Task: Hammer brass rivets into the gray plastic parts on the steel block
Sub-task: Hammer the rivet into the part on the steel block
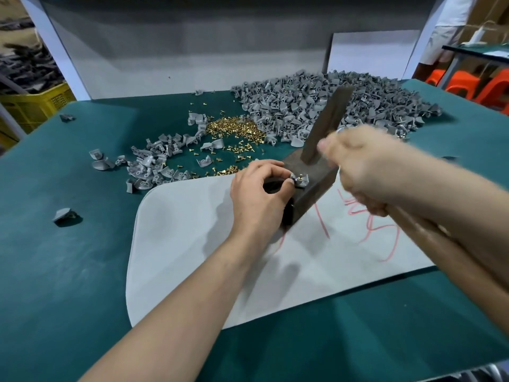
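The left hand pinches a gray plastic part between fingertip and thumb, holding it on the top edge of the steel block. A brass rivet stands upright in the part. The fingertips lie just beside the rivet, so a blow that lands off-centre would likely strike them, or glance off and bend the rivet.

The right hand is wrapped round the wooden handle of a hammer, whose dark head is raised above the block. This hand is smeared by motion blur, so how firm its grip is cannot be told, and a loose grip would make the aim worse.

The part sits near the block's corner, where a heavy strike might tip it off onto the gray mat. A jolt to the green tabletop could also scatter the loose rivets beyond the block into the heap of gray parts.
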Available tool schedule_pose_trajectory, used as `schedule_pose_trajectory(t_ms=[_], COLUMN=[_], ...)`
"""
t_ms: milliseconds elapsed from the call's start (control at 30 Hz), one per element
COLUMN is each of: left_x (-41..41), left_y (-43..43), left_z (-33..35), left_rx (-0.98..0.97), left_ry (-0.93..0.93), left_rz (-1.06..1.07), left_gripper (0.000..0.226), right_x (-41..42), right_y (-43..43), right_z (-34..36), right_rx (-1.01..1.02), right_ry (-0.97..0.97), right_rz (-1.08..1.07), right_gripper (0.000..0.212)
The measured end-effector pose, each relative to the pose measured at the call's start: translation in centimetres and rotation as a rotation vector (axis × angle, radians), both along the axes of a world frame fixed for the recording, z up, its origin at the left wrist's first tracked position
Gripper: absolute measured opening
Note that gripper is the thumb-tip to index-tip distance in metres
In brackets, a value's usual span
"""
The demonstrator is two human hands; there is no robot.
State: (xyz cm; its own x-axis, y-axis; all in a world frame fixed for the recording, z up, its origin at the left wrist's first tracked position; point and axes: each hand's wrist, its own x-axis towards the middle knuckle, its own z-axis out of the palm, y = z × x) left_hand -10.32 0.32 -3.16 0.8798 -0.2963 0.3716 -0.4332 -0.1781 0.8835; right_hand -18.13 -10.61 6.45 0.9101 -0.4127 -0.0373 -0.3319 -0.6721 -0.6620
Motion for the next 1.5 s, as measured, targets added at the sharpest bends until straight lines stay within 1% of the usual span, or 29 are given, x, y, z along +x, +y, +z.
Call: schedule_pose_trajectory(t_ms=[67,167,300,367,467,567,633,667,733,800,1067,1167,1333,1433,1500], left_x=[-0.1,0.0,-0.2,-0.1,-0.2,-0.1,-0.1,-0.1,-0.1,-0.3,-0.5,-0.4,-0.7,-0.8,-0.8], left_y=[0.1,0.2,0.2,0.2,0.2,0.2,0.3,0.2,0.3,0.2,0.0,0.0,0.1,0.1,0.1], left_z=[-0.1,0.0,0.0,0.0,-0.1,-0.1,-0.1,-0.1,-0.1,0.0,0.2,0.2,0.3,0.3,0.2], left_rx=[-0.001,-0.022,-0.014,-0.019,-0.025,-0.034,-0.04,-0.035,-0.041,-0.046,-0.063,-0.085,-0.074,-0.035,-0.028], left_ry=[-0.022,-0.01,-0.012,-0.025,-0.02,-0.027,-0.02,-0.015,-0.011,0.0,0.043,0.052,0.0,-0.045,-0.035], left_rz=[-0.017,-0.032,-0.038,-0.033,-0.038,-0.035,-0.031,-0.034,-0.029,-0.018,0.0,0.0,-0.011,0.001,0.004], left_gripper=[0.018,0.019,0.018,0.017,0.02,0.019,0.019,0.019,0.017,0.017,0.005,0.005,0.007,0.019,0.027], right_x=[-0.2,-0.2,-0.3,-0.1,-0.3,-0.1,-0.1,-0.2,-0.4,-0.6,0.1,0.2,0.1,0.1,0.0], right_y=[0.1,0.2,0.2,0.1,0.1,0.1,0.3,0.3,-0.1,-0.3,0.1,0.0,-0.2,-0.1,-0.2], right_z=[-0.3,-0.2,-0.4,-0.5,-0.4,-0.6,-0.7,-0.7,-0.4,0.2,-1.5,-1.8,-1.9,-2.1,-2.0], right_rx=[-0.037,-0.028,-0.016,-0.009,-0.027,-0.039,-0.051,-0.03,0.027,0.115,0.177,0.222,0.273,0.274,0.297], right_ry=[0.065,0.009,0.062,0.012,0.06,0.028,0.078,0.077,0.016,-0.023,0.076,0.101,0.114,0.114,0.109], right_rz=[-0.007,-0.013,-0.023,-0.021,-0.03,-0.02,-0.01,-0.018,-0.011,-0.001,0.014,0.016,-0.022,-0.023,-0.036], right_gripper=[0.037,0.037,0.04,0.039,0.039,0.039,0.039,0.039,0.037,0.035,0.034,0.032,0.032,0.032,0.032])
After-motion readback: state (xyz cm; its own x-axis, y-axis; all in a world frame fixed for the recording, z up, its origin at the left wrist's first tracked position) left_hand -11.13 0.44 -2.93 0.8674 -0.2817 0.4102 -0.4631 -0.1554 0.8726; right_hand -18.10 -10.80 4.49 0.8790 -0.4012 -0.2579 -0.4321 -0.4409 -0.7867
